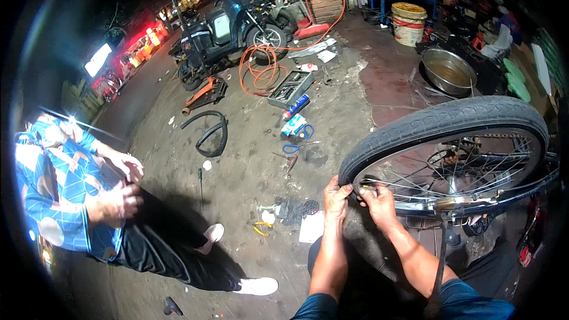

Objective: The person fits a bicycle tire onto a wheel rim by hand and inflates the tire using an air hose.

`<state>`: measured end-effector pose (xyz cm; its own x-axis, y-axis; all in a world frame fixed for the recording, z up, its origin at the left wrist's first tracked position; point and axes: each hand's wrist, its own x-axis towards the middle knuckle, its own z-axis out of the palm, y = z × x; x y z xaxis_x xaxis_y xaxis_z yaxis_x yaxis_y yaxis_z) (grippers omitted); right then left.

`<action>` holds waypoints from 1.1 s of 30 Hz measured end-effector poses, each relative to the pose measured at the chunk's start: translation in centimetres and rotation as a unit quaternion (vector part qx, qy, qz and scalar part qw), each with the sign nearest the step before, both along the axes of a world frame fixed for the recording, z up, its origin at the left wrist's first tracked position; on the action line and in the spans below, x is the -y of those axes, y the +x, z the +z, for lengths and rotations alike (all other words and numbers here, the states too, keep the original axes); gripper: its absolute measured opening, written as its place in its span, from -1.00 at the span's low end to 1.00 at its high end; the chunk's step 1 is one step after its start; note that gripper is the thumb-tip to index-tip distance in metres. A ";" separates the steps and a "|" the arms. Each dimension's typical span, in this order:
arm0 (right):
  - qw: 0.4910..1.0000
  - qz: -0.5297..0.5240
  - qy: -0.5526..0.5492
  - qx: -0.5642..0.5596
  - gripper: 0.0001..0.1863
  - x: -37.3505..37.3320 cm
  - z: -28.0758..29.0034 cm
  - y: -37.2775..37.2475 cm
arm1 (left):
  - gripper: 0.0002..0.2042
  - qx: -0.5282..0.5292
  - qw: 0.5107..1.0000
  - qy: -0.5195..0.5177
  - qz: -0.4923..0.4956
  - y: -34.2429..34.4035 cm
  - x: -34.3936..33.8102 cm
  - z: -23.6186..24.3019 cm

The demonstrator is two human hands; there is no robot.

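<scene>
A bicycle wheel with a black tyre (pixel 441 120) stands tilted in front of me at the right, its spokes and hub showing. My left hand (pixel 336 200) is closed on the tyre at its near left end, thumb by the rim's edge. Just to the right, my right hand (pixel 379 206) is closed in a pinch at the inner side of the rim (pixel 409 205). Something small and yellowish shows by those fingertips, too small to name. The rest of the bicycle frame (pixel 527 185) lies behind and below the wheel, partly hidden.
Another person (pixel 77 189) stands at the left, hands in front of the body. On the ground lie a black rubber tube (pixel 222 136), grey toolbox (pixel 290 88), blue spray can (pixel 296 107), yellow-handled pliers (pixel 261 229) and screwdriver (pixel 200 184). Farther back are a water basin (pixel 448 62), bucket (pixel 409 29) and scooter (pixel 228 32).
</scene>
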<state>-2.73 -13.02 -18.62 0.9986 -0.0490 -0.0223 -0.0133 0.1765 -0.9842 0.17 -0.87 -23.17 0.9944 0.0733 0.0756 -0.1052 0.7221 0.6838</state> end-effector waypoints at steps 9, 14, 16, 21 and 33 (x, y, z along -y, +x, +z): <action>0.999 -0.026 0.021 -0.021 -0.87 -0.2 -1.1 0.7 | -0.42 0.022 0.997 -0.003 -0.068 -0.8 -0.2 3.0; 0.997 -0.036 0.068 -0.026 -0.85 -0.7 -1.3 0.7 | -0.42 0.029 0.997 0.044 -0.064 -0.8 -0.6 2.9; 0.997 -0.034 0.067 -0.029 -0.84 -0.6 -1.0 0.7 | -0.43 0.025 0.997 0.033 -0.070 -0.8 -1.0 2.5; 0.998 -0.014 0.058 -0.028 -0.84 -0.6 -1.4 1.0 | -0.48 0.031 0.998 0.003 -0.062 -1.0 -0.8 2.3; 0.998 -0.030 0.024 -0.045 -0.81 -0.7 1.3 1.5 | -0.54 0.008 0.996 0.090 -0.013 -1.5 -0.7 5.2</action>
